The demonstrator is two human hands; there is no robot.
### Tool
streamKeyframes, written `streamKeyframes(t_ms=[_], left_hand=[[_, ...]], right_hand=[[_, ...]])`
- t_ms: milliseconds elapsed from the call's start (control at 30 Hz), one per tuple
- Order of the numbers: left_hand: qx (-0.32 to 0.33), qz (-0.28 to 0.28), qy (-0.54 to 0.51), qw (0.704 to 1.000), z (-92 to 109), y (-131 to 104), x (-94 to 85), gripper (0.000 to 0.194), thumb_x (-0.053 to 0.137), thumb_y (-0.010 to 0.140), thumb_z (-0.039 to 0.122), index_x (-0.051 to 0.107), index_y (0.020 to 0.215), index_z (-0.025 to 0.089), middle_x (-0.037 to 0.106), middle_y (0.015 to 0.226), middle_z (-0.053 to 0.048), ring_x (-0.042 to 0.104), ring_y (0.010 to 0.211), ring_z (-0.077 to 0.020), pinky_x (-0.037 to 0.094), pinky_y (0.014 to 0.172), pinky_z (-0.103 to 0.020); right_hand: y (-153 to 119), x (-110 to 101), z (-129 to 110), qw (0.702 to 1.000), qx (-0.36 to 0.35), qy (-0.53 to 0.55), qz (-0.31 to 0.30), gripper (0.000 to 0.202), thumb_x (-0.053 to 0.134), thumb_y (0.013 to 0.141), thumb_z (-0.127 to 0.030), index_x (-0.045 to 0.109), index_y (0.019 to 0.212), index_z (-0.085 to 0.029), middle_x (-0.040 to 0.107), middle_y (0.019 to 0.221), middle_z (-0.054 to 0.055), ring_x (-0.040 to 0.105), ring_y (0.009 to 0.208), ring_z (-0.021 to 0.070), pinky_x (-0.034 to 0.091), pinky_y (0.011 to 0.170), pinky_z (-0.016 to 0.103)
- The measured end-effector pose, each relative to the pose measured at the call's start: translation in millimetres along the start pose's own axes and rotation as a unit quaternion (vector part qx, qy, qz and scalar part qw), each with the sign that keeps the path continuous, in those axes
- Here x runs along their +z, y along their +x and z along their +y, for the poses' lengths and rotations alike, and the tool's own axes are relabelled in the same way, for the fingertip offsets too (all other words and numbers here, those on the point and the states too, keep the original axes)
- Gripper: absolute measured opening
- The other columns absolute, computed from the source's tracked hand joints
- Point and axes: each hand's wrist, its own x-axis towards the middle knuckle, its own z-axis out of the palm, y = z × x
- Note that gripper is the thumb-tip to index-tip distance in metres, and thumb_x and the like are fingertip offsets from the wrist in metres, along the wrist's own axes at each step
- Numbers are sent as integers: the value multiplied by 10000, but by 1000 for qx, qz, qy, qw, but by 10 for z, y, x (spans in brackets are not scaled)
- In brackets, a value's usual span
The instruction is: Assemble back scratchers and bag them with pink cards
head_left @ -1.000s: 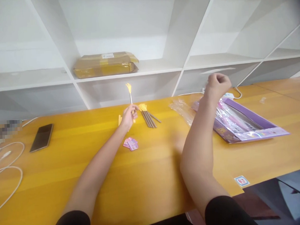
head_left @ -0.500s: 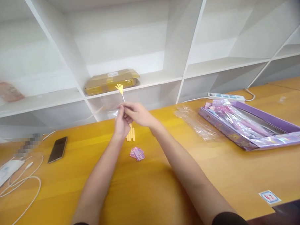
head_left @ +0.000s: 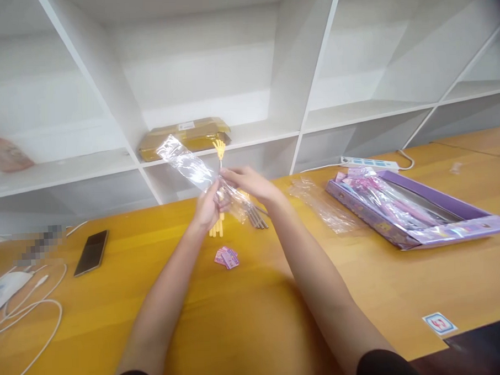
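My left hand is closed on a clear plastic bag, which slants up to the left and also trails down to the right. A small yellow hand-shaped piece on a thin metal rod stands upright between the hands. My right hand pinches that rod near its top. Below my hands lie yellow sticks on the table. Several metal rods rest beside my right wrist. Small pink and purple cards lie nearer to me.
A purple box with wrapped pink items is at the right, with loose clear wrapping beside it. A phone and white cables lie left. A taped package sits on the shelf behind.
The clear bag is now spread out across my hands. The yellow hand-shaped piece has moved right. My right hand has shifted right, uncovering the metal rods on the table.
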Motion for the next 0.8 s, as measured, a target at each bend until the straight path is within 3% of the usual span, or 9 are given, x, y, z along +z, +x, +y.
streamKeyframes(t_ms=[100, 167, 267, 367, 533, 667, 733, 800], left_hand=[[18, 0, 11, 1000, -117, 12, 28, 528, 950, 749, 621, 678, 859, 182, 542, 636, 45, 401, 464, -57, 296, 412, -184], [52, -16, 35, 998, -144, 29, 25, 536, 936, 752, 652, 710, 864, 179, 612, 687, 15, 473, 513, -72, 370, 445, -192], [115, -22, 71, 991, -85, 71, -28, 516, 881, 815, 669, 753, 871, 172, 748, 894, -64, 652, 710, -129, 550, 613, -236], [175, 34, 65, 982, 60, 128, -137, 490, 866, 840, 651, 750, 874, 177, 774, 965, -83, 709, 809, -157, 612, 715, -281], [284, 160, 52, 944, 377, 171, -335, 436, 907, 830, 572, 713, 870, 184, 743, 893, -38, 675, 716, -110, 579, 663, -240], [361, 223, 52, 904, 590, 111, -362, 433, 897, 841, 577, 710, 871, 187, 736, 892, -26, 654, 697, -89, 538, 632, -209], [391, 233, 54, 889, 653, 65, -326, 444, 886, 849, 590, 704, 865, 186, 723, 882, -17, 637, 681, -78, 513, 611, -199], [409, 233, 54, 880, 691, 20, -281, 462, 871, 856, 613, 693, 855, 187, 711, 870, -10, 618, 656, -69, 492, 592, -197]], right_hand=[[16, 100, 17, 999, 17, 43, 3, 487, 731, 944, -645, 626, 778, -199, 597, 686, -4, 558, 718, 171, 439, 706, 307], [92, 129, 67, 996, 3, 84, 24, 484, 758, 915, -657, 635, 795, -204, 596, 684, -6, 558, 715, 169, 440, 681, 296], [210, 59, 111, 978, -56, 158, 126, 513, 728, 922, -725, 631, 869, -224, 647, 767, 13, 618, 792, 175, 496, 727, 286], [182, -116, 44, 959, -109, 175, 195, 514, 653, 979, -755, 648, 975, -241, 640, 786, 7, 641, 799, 163, 525, 747, 283], [-166, -259, -231, 992, -108, -8, 66, 513, 628, 1015, -727, 725, 1056, -226, 575, 727, -5, 554, 691, 162, 429, 641, 295], [-294, 8, -342, 988, -67, -133, 29, 459, 774, 931, -628, 741, 1099, -202, 734, 962, 54, 612, 806, 191, 446, 699, 310], [-264, 198, -344, 990, -56, -130, 5, 431, 812, 889, -540, 740, 1144, -200, 771, 1067, 65, 625, 803, 187, 456, 698, 309], [-209, 355, -331, 992, -58, -105, -33, 323, 781, 883, -441, 750, 1089, -194, 785, 1045, 55, 634, 790, 180, 461, 696, 303]])
